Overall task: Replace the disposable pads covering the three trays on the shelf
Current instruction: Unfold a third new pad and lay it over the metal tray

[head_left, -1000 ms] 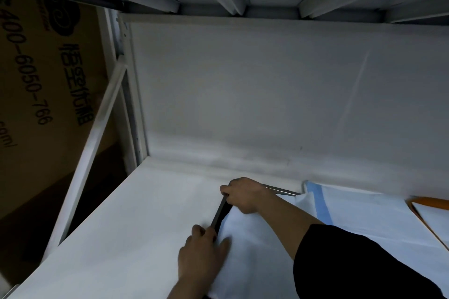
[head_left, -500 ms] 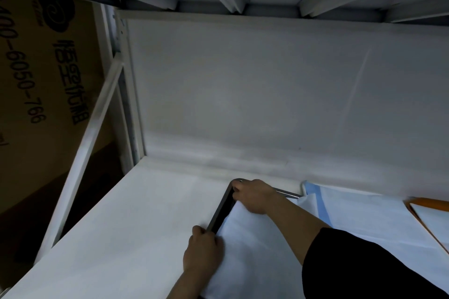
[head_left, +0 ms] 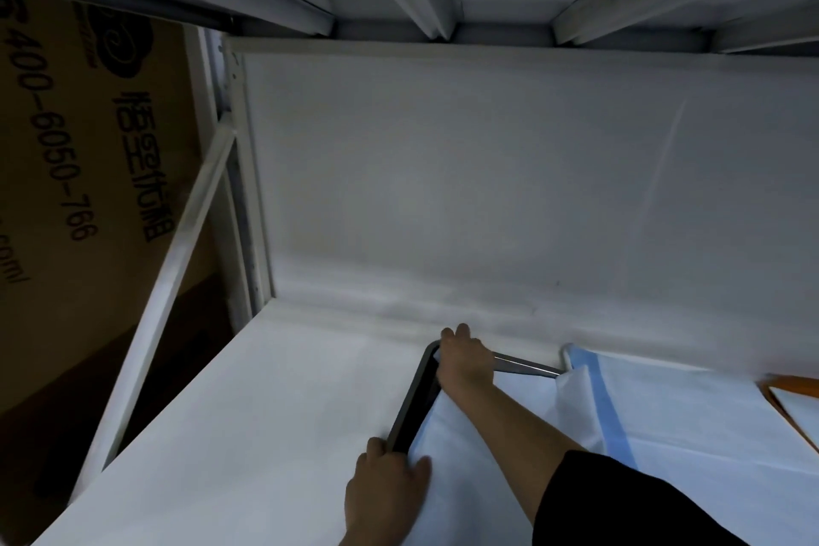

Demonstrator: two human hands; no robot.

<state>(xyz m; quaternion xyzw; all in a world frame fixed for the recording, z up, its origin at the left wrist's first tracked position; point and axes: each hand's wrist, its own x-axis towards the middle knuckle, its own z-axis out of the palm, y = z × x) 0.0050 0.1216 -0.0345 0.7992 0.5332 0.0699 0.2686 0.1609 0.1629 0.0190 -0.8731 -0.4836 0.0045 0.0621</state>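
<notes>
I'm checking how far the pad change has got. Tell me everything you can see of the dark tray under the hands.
The dark tray lies flat on the white shelf, with a raised rim, a rounded far-left corner and a metallic-looking far edge. A pale blue pad covers most of it. The right hand rests on that corner; the left hand holds the pad at the left rim.

dim white shelf bay (head_left: 230,403) – metal ribs (head_left: 436,0) overhead, printed cardboard (head_left: 75,173) at left

Black sleeve (head_left: 629,501); bare forearms
</notes>
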